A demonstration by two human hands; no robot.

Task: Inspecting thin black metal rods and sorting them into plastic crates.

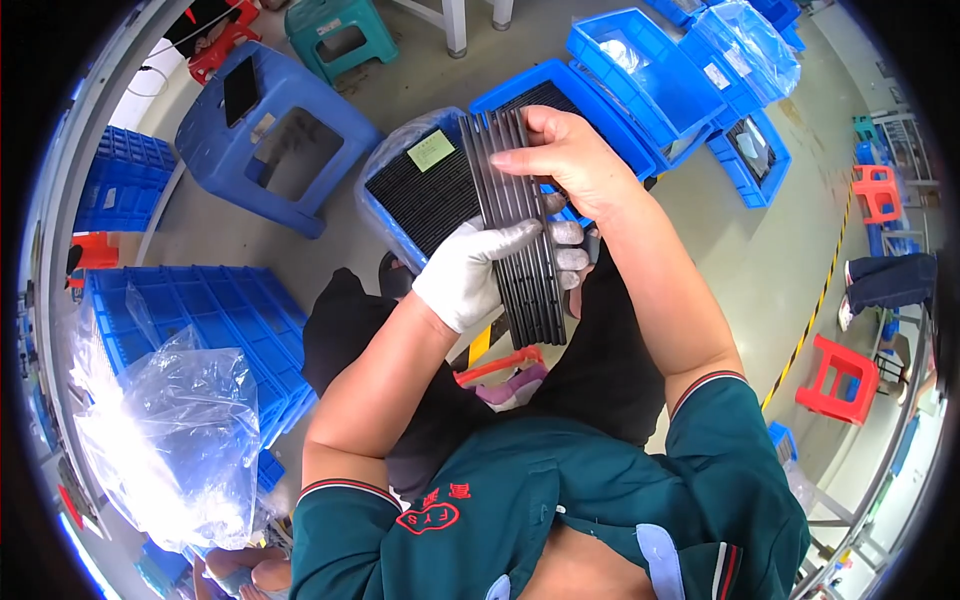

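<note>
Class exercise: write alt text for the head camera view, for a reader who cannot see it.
Seen from above, a seated person holds a stack of dark ribbed panels: the gloved left hand grips its middle, the bare right hand its top edge. Below it sits a blue bin of similar black panels; blue crates and stools stand around.

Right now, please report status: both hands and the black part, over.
Left hand, white glove, grip shut on black ribbed panels. Right hand bare, holds the stack's top edge. Blue bin of black parts lies directly beneath. Nothing blocking.
</note>
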